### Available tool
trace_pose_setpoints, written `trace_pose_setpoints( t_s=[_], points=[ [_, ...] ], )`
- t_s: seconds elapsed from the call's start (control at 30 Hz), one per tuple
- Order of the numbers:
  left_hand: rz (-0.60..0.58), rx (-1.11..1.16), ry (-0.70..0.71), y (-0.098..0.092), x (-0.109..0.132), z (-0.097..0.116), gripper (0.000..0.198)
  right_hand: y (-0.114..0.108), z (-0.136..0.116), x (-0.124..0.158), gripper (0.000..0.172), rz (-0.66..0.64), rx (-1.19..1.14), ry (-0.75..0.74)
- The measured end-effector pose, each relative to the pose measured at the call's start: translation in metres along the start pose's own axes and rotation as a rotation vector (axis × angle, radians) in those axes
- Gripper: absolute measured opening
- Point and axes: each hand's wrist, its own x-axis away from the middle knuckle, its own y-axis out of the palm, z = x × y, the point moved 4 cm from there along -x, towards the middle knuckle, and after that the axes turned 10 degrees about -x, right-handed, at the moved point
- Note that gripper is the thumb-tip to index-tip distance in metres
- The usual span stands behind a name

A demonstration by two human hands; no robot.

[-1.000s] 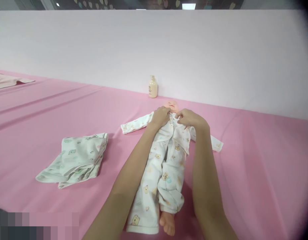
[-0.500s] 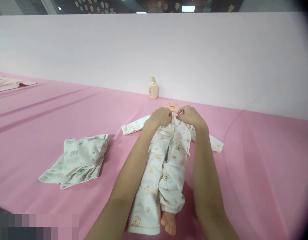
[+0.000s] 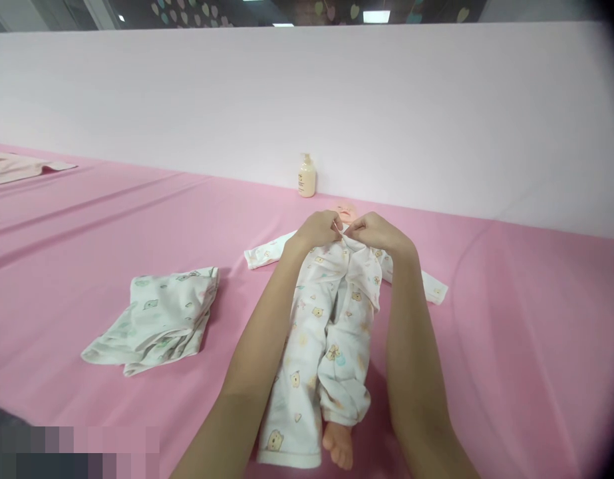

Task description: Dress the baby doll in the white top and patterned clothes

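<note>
While the doll point(image 3: 336, 319) lies on its back on the pink counter point(image 3: 511, 319), both hands meet at the collar of its white sleepsuit point(image 3: 326, 332), just under the chin. The left hand point(image 3: 317, 231) pinches one edge of the neckline and the right hand point(image 3: 374, 233) pinches the other edge; the fingers of both are closed narrowly on the cloth and nearly touch each other, I think to bring the two sides together at the top. The doll's head point(image 3: 346, 210) is mostly hidden behind the hands. Its sleeves are spread out flat to both sides, which keeps the front of the suit open to work on, and one bare foot point(image 3: 338, 446) comes out of the right trouser leg near the onlooker. To the left, well apart, lies a folded cloth point(image 3: 157, 319) with a green print. A pump bottle point(image 3: 306, 176) stands upright against the white wall point(image 3: 436, 120), behind the doll's head. Far left, another pale cloth point(image 3: 22, 166) lies flat.
</note>
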Motion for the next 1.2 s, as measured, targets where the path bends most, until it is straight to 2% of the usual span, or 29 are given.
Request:
trace_pose_setpoints(
  t_s=[0.1, 0.3, 0.7, 0.9, 1.07, 1.2],
  points=[
    [-0.001, 0.026, 0.003, 0.001, 0.0, -0.001, 0.024, 0.002, 0.003, -0.004, 0.023, -0.014, -0.003, 0.031],
    [0.01, 0.055, 0.005, 0.002, 0.0, -0.005, 0.026, 0.001, 0.011, -0.009, 0.028, 0.037, -0.018, 0.079],
    [0.041, 0.113, -0.011, -0.002, 0.0, -0.005, 0.015, 0.007, 0.006, -0.011, 0.013, 0.134, -0.004, -0.006],
    [0.066, 0.098, -0.053, -0.002, -0.001, -0.007, 0.016, 0.008, 0.01, -0.013, 0.014, 0.108, -0.041, 0.013],
    [0.061, 0.197, -0.123, 0.0, 0.001, -0.007, 0.019, 0.011, 0.021, -0.017, 0.014, 0.042, -0.173, 0.019],
    [0.072, 0.16, -0.136, -0.001, 0.002, -0.006, 0.025, 0.012, 0.026, -0.02, 0.014, 0.033, -0.206, 0.001]
  ],
)
